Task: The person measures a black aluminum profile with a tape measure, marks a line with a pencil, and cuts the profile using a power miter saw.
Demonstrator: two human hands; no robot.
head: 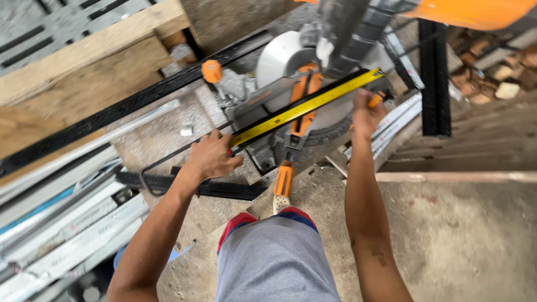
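Yellow steel measuring tape blade [305,104] runs taut between both hands, laid along a black metal bar [140,100] on the grey-and-orange mitre saw [291,89]. Left hand [210,158] pinches the blade's near end against the bar; right hand [366,114] is clenched around the tape's orange case at the far end. White plastic profiles [67,235] lie stacked beside the left forearm, rough wooden boards [84,61] beyond it
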